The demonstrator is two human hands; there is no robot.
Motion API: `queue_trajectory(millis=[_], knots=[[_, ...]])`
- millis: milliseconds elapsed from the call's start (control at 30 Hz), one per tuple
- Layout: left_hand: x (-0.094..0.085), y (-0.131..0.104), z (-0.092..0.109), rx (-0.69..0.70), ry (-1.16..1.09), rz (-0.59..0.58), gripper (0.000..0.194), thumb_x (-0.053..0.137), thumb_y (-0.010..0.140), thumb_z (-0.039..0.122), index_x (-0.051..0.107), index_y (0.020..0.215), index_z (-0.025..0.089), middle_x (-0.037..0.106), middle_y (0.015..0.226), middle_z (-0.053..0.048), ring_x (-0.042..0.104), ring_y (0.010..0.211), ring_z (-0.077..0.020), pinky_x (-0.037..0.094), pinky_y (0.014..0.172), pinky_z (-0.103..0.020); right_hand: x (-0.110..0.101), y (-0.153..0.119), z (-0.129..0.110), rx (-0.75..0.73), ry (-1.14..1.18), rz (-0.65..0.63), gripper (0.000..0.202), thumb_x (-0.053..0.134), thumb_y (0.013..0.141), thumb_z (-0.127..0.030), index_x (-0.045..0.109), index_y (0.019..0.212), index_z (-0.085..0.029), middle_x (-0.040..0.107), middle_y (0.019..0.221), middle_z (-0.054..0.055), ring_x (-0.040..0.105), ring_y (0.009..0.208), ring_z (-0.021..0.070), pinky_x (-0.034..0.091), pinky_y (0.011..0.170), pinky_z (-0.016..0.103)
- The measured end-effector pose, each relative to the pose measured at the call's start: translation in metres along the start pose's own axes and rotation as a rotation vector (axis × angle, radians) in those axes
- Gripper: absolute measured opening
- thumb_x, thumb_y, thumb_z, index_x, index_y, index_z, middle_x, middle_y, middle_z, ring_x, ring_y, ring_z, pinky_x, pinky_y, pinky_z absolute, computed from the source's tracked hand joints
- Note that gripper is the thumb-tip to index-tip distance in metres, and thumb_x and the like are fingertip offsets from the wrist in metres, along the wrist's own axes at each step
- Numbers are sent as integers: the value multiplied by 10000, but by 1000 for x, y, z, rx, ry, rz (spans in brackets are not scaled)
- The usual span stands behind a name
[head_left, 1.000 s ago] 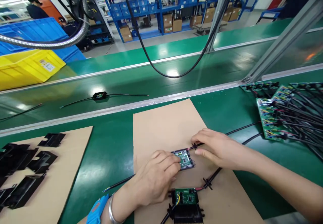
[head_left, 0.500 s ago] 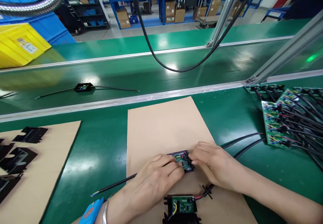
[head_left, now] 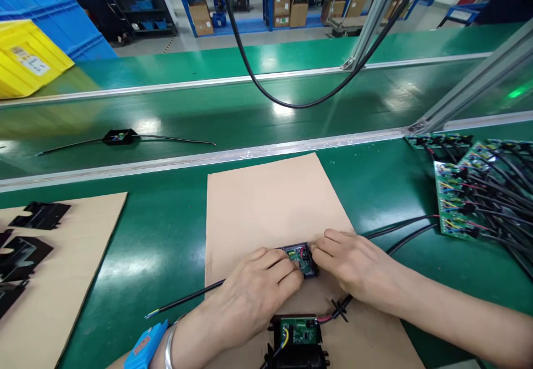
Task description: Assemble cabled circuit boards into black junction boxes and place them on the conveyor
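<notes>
A small circuit board in a black housing (head_left: 303,259) rests on a cardboard sheet (head_left: 266,202). My left hand (head_left: 260,291) covers its left part with bent fingers and holds it. At the right end of the housing, my right hand (head_left: 347,258) pinches, with the fingertips by the black cable there; exactly what they grip is hidden. A black cable with bared wire ends (head_left: 183,301) runs out to the left of my left hand. Nearer the bottom edge lies a second black housing with a green board (head_left: 302,333), a red wire and a yellow wire.
Several green boards with black cables (head_left: 456,205) are piled at the right. Black housings (head_left: 41,215) lie on another cardboard sheet (head_left: 89,230) at the left. A wired unit (head_left: 120,136) sits on the belt beyond the metal rail (head_left: 250,153). A black cable (head_left: 291,104) hangs overhead.
The view has shifted slightly, so the belt unit and left cardboard appear further left. Both hands remain at the same housing, with only small finger movement.
</notes>
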State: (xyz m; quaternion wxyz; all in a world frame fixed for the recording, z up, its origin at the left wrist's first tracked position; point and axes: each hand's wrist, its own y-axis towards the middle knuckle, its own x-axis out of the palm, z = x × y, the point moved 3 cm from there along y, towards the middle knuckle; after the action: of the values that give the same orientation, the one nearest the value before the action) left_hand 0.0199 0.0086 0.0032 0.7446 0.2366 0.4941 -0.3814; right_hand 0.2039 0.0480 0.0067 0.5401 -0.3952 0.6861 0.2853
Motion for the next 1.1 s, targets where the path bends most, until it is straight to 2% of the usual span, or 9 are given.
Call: queue_trajectory(millis=[133,233,433,500,600,733,900,1000,1100], knots=[[-3,0,2,13,48,26,402,457,881,82,511,1271,161,554,1338,-89,540,1143,-232,468,962,-387,2,2,-5,-41,-184,0,142,516,833,-41,568,778,-161,587,780,75,506,714,225,365,577,337],[-4,0,4,22,111,11,559,466,836,76,416,1389,147,479,1446,-92,534,1163,-246,476,950,-399,10,-4,-3,-26,-203,25,140,494,853,-50,600,843,-141,594,817,86,515,720,222,394,588,336],[9,0,12,23,324,14,539,416,879,80,392,1418,95,435,1486,-117,532,1182,-277,459,958,-423,15,-19,5,-116,-184,264,295,348,965,-97,637,1020,-86,631,889,114,513,786,225,400,676,352],[12,1,17,32,410,14,531,391,898,62,370,1429,54,437,1476,-156,518,1208,-286,446,966,-432,16,-20,4,-161,-177,261,296,348,963,-99,640,1010,-87,635,885,113,498,777,226,378,666,357],[12,4,22,41,492,-1,522,356,914,47,348,1435,22,445,1460,-192,504,1224,-291,445,952,-446,17,-16,3,-137,-118,172,241,396,960,-121,636,958,-123,628,868,88,475,771,215,338,636,350],[7,0,16,46,394,11,523,369,891,41,394,1413,65,479,1449,-131,526,1187,-249,455,942,-392,15,-12,6,-88,-34,136,218,441,949,-121,606,813,-166,613,822,49,460,784,196,313,663,347],[7,-15,6,21,264,177,565,402,836,16,418,1398,82,500,1438,-106,472,1249,-234,407,989,-374,13,-16,16,30,118,212,212,448,935,-122,650,889,-169,605,864,62,472,834,189,345,750,339],[11,-14,10,47,299,157,546,374,869,19,416,1406,112,474,1467,-70,449,1272,-220,371,997,-381,14,-18,18,65,193,253,172,487,932,-167,653,977,-167,601,895,69,475,859,201,359,776,352],[13,-7,19,35,348,136,552,320,879,-13,378,1423,57,531,1411,-98,461,1256,-215,330,1017,-379,16,-18,16,67,243,282,179,475,924,-138,653,933,-164,596,864,66,476,839,200,368,765,352]])
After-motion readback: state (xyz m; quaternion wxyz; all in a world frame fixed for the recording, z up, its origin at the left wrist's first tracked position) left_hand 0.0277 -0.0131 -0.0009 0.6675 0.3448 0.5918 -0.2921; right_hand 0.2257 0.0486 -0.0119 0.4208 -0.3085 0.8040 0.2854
